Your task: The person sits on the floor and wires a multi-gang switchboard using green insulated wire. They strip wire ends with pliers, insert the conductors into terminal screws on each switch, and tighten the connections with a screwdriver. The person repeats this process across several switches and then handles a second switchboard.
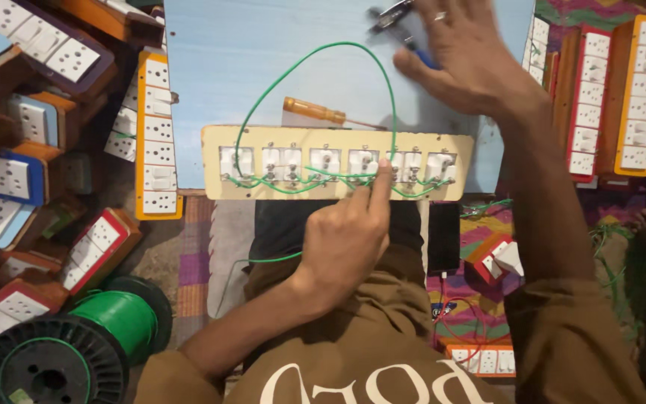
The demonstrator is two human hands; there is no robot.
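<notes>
A cream switchboard panel (211,161) lies face down on a light blue board (218,60), showing the backs of several white switches joined by green wire (293,67) that loops up over the board. My left hand (345,236) presses a fingertip onto the wiring near the panel's middle, pinching the wire. My right hand (469,56) reaches to the far right of the board and rests over pliers (390,16) with blue handles. A screwdriver (315,111) with an amber handle lies just above the panel.
Stacks of finished switchboards in orange, red, blue and purple frames stand at left (155,142) and right (641,90). A spool of green wire (114,322) and a black spool (46,363) sit lower left. A dark phone (443,238) lies below the panel.
</notes>
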